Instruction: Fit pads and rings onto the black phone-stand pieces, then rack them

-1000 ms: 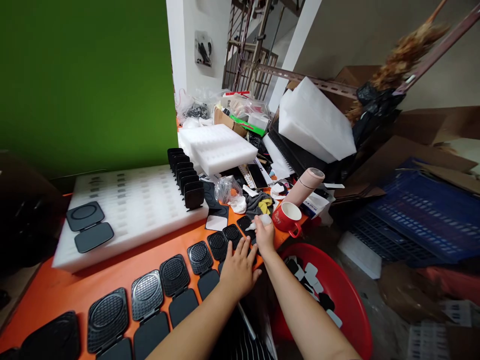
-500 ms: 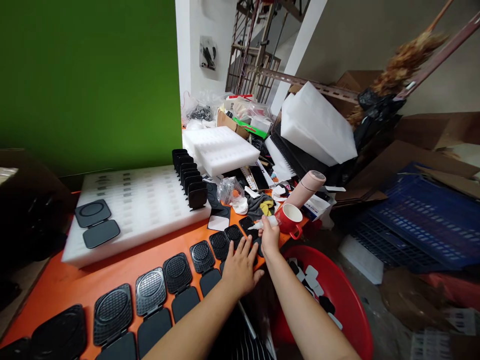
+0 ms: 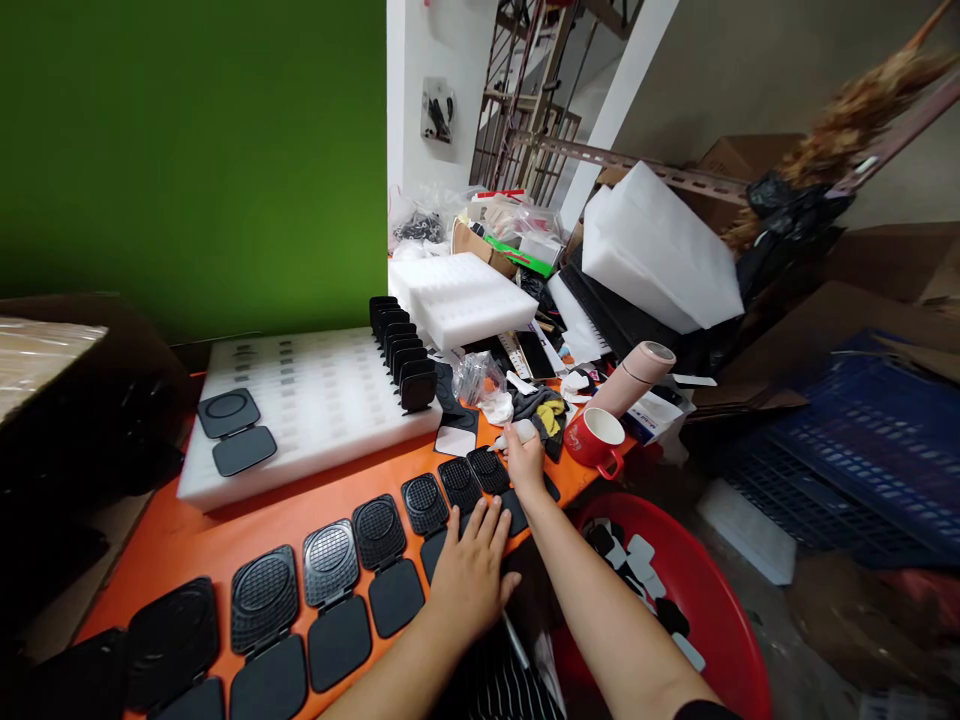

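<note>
A green panel (image 3: 195, 160) rises at 11 o'clock beyond my orange tabletop (image 3: 277, 522). My right hand (image 3: 526, 470) pinches a white squeeze bottle (image 3: 523, 432), its long axis running roughly 3 to 9 o'clock, the nozzle tip by the far edge of a black hinged piece (image 3: 489, 471); contact I can't tell. That piece lies at 12 o'clock from my left hand (image 3: 471, 568), fingers spread, but nearer my right. Its upper half looks gridded, its lower half plain and matte.
</note>
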Motion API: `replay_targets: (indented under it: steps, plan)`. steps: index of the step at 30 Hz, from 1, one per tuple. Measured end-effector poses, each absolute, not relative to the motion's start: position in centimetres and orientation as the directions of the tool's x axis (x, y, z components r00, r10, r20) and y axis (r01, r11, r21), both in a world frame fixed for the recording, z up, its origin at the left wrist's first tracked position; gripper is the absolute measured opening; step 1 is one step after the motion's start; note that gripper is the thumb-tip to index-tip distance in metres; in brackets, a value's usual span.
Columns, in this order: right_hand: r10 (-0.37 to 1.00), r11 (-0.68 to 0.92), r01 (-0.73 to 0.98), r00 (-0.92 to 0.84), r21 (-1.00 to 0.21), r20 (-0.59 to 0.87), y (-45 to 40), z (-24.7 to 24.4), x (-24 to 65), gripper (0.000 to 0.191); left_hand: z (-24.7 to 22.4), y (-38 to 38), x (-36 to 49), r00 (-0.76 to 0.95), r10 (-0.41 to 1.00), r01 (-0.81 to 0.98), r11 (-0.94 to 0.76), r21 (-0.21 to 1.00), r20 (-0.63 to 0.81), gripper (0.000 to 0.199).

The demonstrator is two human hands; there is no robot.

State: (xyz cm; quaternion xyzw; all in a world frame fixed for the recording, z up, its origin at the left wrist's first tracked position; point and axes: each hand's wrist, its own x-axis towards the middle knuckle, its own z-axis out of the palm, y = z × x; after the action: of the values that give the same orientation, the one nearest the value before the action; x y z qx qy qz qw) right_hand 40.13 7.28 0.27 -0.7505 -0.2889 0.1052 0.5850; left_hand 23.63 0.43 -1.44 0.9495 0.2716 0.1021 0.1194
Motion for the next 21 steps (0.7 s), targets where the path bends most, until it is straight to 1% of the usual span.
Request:
replay_targets:
  steps: [8,12,14,16,18,19,21]
  plan:
    - [0.556,-0.183,0.415,0.791,-0.891,0.254,7.0,0.5,40.1,0.038,-1.5,0.4,23.7,0.832,0.539,0.496,-0.829,0.259,0.131,0.067]
    - [0.553,-0.17,0.424,0.788,-0.889,0.27,6.6,1.1,39.9,0.037,-1.4,0.3,23.7,0.831,0.54,0.5,-0.829,0.249,0.131,0.067]
    - [0.546,-0.135,0.347,0.808,-0.928,0.222,6.3,1.2,39.8,0.038,-1.4,0.3,23.7,0.831,0.54,0.5,-0.83,0.248,0.131,0.067]
    - [0.549,-0.095,0.204,0.827,-0.974,0.119,6.0,1.1,39.6,0.039,-1.3,0.3,23.7,0.831,0.54,0.5,-0.83,0.248,0.131,0.066]
    - [0.563,-0.075,0.082,0.826,-0.994,0.026,5.4,1.0,39.2,0.039,-1.3,0.3,23.7,0.832,0.54,0.499,-0.83,0.25,0.131,0.065]
    - [0.571,-0.072,0.05,0.821,-0.996,0.0,5.2,0.9,39.0,0.038,-1.3,0.3,23.7,0.832,0.54,0.499,-0.829,0.251,0.131,0.065]
    - [0.587,-0.074,0.038,0.809,-0.997,-0.013,4.7,0.8,38.4,0.037,-1.3,0.3,23.7,0.832,0.539,0.498,-0.83,0.251,0.13,0.065]
